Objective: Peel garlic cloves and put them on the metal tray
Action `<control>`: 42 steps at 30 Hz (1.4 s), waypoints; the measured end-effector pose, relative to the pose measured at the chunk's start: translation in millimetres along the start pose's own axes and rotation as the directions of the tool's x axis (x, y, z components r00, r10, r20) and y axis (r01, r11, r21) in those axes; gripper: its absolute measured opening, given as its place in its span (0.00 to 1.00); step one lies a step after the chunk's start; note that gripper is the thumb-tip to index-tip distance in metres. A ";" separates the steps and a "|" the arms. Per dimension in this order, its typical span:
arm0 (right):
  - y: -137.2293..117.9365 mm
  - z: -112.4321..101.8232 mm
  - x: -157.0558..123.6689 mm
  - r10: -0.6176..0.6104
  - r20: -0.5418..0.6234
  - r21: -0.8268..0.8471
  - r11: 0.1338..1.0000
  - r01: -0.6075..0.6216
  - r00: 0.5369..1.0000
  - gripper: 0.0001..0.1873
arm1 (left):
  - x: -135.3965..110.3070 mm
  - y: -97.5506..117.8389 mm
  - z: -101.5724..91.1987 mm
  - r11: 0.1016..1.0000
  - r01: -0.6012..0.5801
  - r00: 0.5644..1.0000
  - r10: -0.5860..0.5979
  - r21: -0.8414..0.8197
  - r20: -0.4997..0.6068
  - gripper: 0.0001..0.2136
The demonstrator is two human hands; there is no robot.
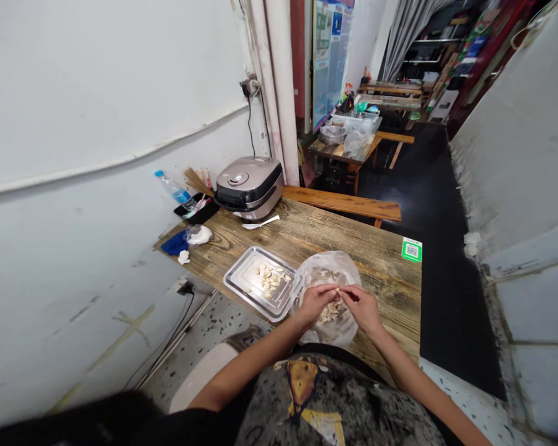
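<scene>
Low in the centre of the frame, the left hand and right hand are meeting fingertip to fingertip, together pinching one small garlic clove above the clear plastic bag of cloves, just right of the steel tray on the wooden desk.

Small eatery or canteen dining room, doubling as a food-preparation spot. Rough wooden table with matching long bench, set against a scuffed white wall; electric rice cooker plugged in at the table's far end; metal tray of peeled cloves; green payment QR sticker at the table edge. Further tables with bowls and containers behind, posters on the wall, dark floor.
</scene>
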State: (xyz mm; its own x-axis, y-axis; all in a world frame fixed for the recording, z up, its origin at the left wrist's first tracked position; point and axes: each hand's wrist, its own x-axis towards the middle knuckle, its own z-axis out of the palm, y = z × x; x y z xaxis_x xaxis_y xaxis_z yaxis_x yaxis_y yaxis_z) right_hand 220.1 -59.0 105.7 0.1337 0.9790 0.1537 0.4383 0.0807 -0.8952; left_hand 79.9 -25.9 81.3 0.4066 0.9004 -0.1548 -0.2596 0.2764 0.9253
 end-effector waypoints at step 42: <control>-17.4 2.1 6.4 0.288 0.031 0.156 0.944 -0.290 0.957 0.13 | -2.2 17.3 3.5 0.946 -0.171 0.980 0.192 0.277 -0.051 0.14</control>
State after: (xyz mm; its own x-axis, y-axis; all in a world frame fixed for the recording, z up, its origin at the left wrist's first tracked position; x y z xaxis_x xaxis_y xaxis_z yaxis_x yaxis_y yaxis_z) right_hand 211.4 -53.8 121.4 0.2269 0.9660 -0.1240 0.2366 -0.1782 -0.9551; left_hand 77.6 -24.3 98.9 0.3036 0.9528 0.0085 -0.0726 0.0142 0.9973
